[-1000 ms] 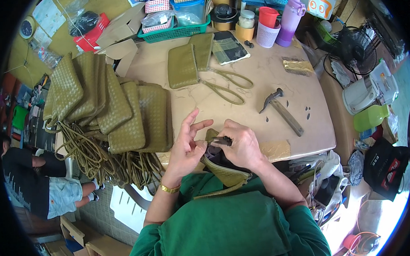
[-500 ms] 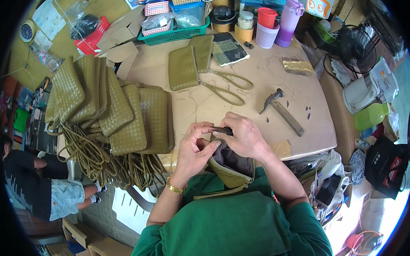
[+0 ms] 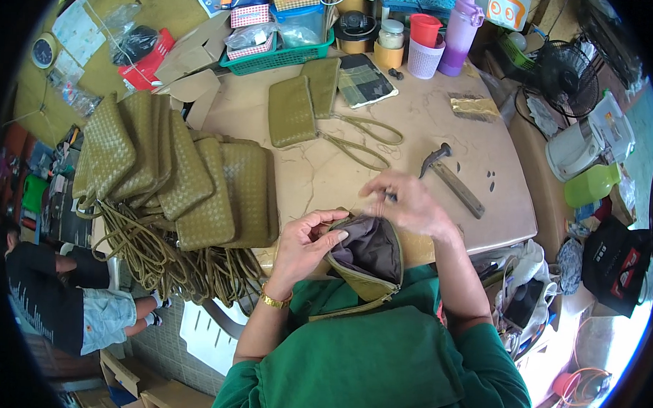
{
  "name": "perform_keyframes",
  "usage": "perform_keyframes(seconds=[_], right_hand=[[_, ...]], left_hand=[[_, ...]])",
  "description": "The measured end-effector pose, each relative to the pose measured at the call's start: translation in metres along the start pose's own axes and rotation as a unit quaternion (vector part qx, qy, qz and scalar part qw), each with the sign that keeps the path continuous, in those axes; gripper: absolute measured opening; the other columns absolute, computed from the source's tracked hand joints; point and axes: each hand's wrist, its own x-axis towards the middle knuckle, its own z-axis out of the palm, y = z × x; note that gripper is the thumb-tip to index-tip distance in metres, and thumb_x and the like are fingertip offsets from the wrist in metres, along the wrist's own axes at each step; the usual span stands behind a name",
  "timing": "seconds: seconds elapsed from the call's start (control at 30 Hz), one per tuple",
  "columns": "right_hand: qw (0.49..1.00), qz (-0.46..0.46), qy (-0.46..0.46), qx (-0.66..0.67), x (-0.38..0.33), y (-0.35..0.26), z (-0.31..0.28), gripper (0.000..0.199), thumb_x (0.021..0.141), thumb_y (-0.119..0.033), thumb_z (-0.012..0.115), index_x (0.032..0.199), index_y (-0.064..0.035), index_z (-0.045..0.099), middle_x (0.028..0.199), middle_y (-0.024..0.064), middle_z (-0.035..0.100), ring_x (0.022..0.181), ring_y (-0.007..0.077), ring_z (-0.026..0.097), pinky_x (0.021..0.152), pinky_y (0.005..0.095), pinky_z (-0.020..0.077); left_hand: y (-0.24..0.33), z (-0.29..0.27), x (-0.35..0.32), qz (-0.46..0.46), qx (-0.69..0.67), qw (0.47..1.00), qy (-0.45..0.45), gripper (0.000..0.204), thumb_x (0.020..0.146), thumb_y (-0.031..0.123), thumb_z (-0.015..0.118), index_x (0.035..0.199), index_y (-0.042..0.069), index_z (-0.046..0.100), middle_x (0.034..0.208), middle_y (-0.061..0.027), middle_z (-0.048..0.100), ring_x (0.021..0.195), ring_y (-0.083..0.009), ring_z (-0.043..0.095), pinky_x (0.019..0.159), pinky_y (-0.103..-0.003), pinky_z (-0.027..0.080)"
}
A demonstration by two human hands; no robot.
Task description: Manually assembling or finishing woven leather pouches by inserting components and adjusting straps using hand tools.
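While the left hand (image 3: pixel 307 239) pinches the rim of an olive pouch (image 3: pixel 368 250) between thumb and fingers, the right hand (image 3: pixel 409 203) hovers beside the pouch's mouth in the head view, its fingers curled and blurred; whether it grasps anything cannot be told. The pouch gapes at the near edge of the desk (image 3: pixel 416 121), its dark lining showing. A gold bracelet (image 3: pixel 276 297) circles the left wrist. Toward the desk's right edge lies a hammer (image 3: pixel 456 187), its handle pointing to the near right corner. Two flat pouches (image 3: pixel 294 109) overlap near the far edge, beside a notebook (image 3: pixel 367 81). Woven pouches (image 3: pixel 205 189) pile up along the left edge, their straps (image 3: pixel 148 252) hanging at the near left corner. A green basket (image 3: pixel 278 56), a red cup (image 3: pixel 425 27) and a purple bottle (image 3: pixel 460 36) line the far edge. To the left, another person (image 3: pixel 50 288) appears in dark shirt and pale shorts.
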Motion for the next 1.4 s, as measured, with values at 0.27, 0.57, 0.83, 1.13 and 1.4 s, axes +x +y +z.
perform_keyframes(seconds=[0.27, 0.57, 0.83, 1.13, 1.4], right_hand=[[0.996, 0.022, -0.082, -0.024, -0.01, -0.01, 0.021, 0.013, 0.081, -0.008, 0.071, 0.088, 0.0014, 0.065, 0.083, 0.0102, 0.062, 0.08, 0.0192, 0.059, 0.073, 0.0315, 0.0461], [0.994, 0.029, 0.044, -0.094, -0.037, -0.029, 0.02, 0.033, 0.084, -0.015, 0.071, 0.111, -0.0014, 0.058, 0.101, 0.014, 0.058, 0.092, 0.0255, 0.062, 0.081, 0.0346, 0.0498], [0.989, 0.082, 0.05, -0.116, -0.03, -0.025, 0.021, 0.026, 0.082, -0.012, 0.073, 0.103, -0.0005, 0.063, 0.088, 0.0117, 0.059, 0.083, 0.021, 0.061, 0.074, 0.0333, 0.0489], [0.986, -0.05, 0.03, -0.158, -0.018, -0.018, 0.028, 0.012, 0.074, 0.001, 0.071, 0.083, 0.0011, 0.063, 0.076, 0.0133, 0.056, 0.069, 0.0306, 0.059, 0.061, 0.0396, 0.0432], [0.98, -0.087, 0.055, -0.172, -0.014, -0.046, 0.028, 0.018, 0.068, 0.008, 0.063, 0.084, -0.0004, 0.059, 0.081, 0.0136, 0.055, 0.069, 0.0362, 0.058, 0.06, 0.0422, 0.0455]], left_hand=[[0.016, 0.006, 0.014, 0.162, 0.258, 0.951, 0.055, 0.01, 0.087, 0.007, 0.068, 0.089, -0.002, 0.064, 0.076, -0.0002, 0.06, 0.067, -0.007, 0.052, 0.061, -0.024, 0.044], [-0.023, 0.004, 0.012, 0.051, -0.038, 0.995, 0.076, 0.015, 0.096, 0.014, 0.059, 0.088, 0.001, 0.056, 0.082, -0.0025, 0.061, 0.075, -0.0076, 0.053, 0.07, -0.023, 0.045], [-0.013, 0.009, 0.01, 0.066, -0.062, 0.994, 0.068, 0.012, 0.095, 0.011, 0.06, 0.095, 0.002, 0.053, 0.086, -0.003, 0.061, 0.079, -0.0075, 0.053, 0.074, -0.021, 0.044], [0.017, 0.006, 0.009, 0.05, 0.05, 0.997, -0.039, 0.035, 0.083, 0.001, 0.071, 0.114, -0.001, 0.055, 0.093, -0.0048, 0.064, 0.082, -0.0089, 0.056, 0.073, -0.025, 0.048], [0.04, 0.014, 0.014, 0.165, 0.264, 0.95, 0.039, 0.012, 0.075, 0.002, 0.071, 0.087, 0.001, 0.07, 0.086, -0.0102, 0.065, 0.068, -0.0276, 0.062, 0.066, -0.033, 0.049]])
